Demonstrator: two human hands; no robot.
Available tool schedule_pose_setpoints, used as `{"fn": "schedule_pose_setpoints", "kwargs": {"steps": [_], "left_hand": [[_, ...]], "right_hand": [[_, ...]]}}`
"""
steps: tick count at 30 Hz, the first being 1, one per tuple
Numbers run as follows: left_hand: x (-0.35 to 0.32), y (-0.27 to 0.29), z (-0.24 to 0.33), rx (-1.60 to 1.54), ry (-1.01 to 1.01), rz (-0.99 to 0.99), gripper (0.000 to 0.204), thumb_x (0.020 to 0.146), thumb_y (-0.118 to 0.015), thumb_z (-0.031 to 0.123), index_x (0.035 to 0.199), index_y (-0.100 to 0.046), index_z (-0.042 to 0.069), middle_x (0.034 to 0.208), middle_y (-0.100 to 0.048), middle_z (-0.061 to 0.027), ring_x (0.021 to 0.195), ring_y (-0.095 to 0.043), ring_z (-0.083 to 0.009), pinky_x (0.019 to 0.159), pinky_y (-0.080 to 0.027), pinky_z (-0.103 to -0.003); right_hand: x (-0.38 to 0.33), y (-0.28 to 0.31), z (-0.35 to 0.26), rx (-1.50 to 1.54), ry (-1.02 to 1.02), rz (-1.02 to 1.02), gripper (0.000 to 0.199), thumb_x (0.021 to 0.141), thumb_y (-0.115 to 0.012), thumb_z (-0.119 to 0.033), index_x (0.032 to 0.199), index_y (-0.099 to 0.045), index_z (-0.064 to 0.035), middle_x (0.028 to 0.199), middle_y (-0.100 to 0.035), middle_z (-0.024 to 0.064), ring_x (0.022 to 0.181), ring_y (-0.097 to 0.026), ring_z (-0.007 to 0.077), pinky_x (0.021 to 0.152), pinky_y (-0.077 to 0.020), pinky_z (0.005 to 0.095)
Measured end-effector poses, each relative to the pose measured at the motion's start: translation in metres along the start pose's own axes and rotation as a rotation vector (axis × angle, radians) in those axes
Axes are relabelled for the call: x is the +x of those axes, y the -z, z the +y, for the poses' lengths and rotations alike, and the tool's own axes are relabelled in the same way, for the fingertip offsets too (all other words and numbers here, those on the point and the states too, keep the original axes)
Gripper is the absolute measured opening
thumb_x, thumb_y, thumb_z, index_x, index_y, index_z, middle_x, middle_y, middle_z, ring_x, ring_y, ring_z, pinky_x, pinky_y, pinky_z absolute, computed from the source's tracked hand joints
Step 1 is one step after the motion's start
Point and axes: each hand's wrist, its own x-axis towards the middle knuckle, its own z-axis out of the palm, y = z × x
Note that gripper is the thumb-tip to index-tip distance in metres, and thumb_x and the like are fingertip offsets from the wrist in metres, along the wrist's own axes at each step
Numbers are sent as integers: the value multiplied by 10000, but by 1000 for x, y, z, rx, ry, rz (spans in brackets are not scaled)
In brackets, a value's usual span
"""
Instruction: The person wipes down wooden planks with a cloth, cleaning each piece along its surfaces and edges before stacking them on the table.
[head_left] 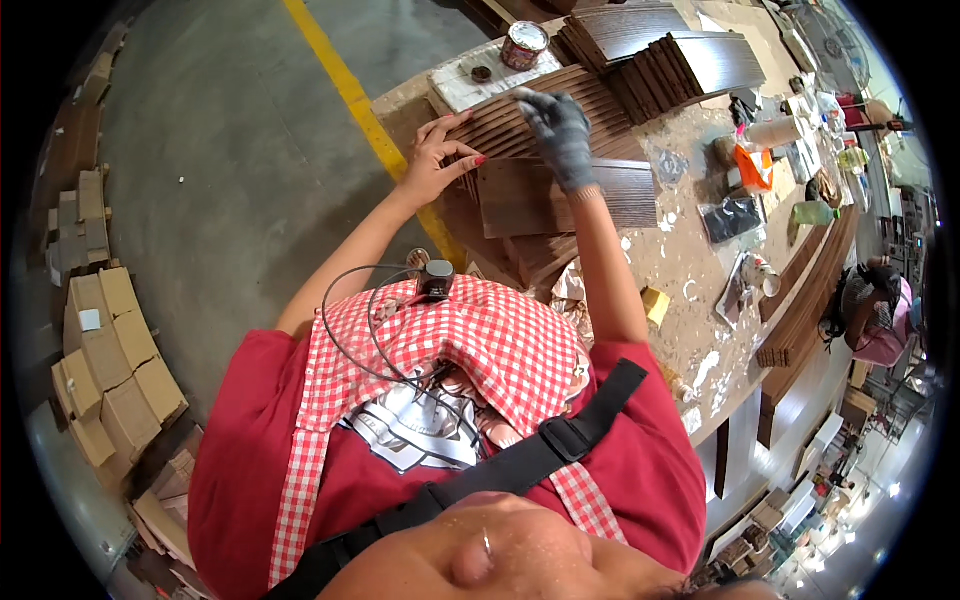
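Note:
My left hand [436, 163], bare with red nails, has its fingers spread against the left ends of a row of brown wooden slats [500, 128]. Its thumb reaches the corner of a flat dark brown board [515, 195] on the near side. Over the slats is my right hand [560, 138] in a grey glove, fingers curled together. Something pale shows at its fingertips, too small to name. Beyond the slats, an open can [525, 46] with a whitish top and a small dark lump [481, 74] rest on a white-smeared slab [455, 88].
Stacked dark boards [690, 70] stand at the far right of the worktable [690, 270]. An orange packet [754, 168], a black pouch [732, 220], a green bottle [815, 213] and a yellow block [655, 305] lie to the right. Cardboard boxes [110, 350] line the left. Another person [880, 310] is far right.

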Motion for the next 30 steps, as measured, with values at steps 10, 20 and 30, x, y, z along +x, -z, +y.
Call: {"fn": "schedule_pose_setpoints", "kwargs": {"steps": [10, 20, 30], "left_hand": [[-4, 0, 0, 38, 17, 13, 231, 828, -683, 361, 891, -737, 145, 1443, -426, -12, 1330, -306, -275, 1104, -198, -404], [-7, 6, 3, 34, 2, 0, 230, 837, -673, 362, 904, -737, 152, 1448, -422, -18, 1345, -289, -273, 1107, -180, -407], [-11, 6, -5, 31, -18, -8, 237, 837, -670, 351, 921, -732, 138, 1443, -423, -84, 1351, -289, -272, 1099, -156, -397]], "right_hand": [[59, -47, 7, -660, 164, -41, 223, 823, -618, -226, 1022, -711, -267, 1024, -645, 91, 914, -609, 302, 831, -455, 420], [52, -35, -1, -618, 146, -49, 265, 795, -634, -169, 1035, -704, -255, 994, -656, 78, 914, -608, 286, 835, -462, 415], [58, -64, 15, -612, 263, 93, 245, 741, -626, -153, 951, -727, -230, 934, -666, 80, 901, -609, 301, 808, -473, 424]]}}
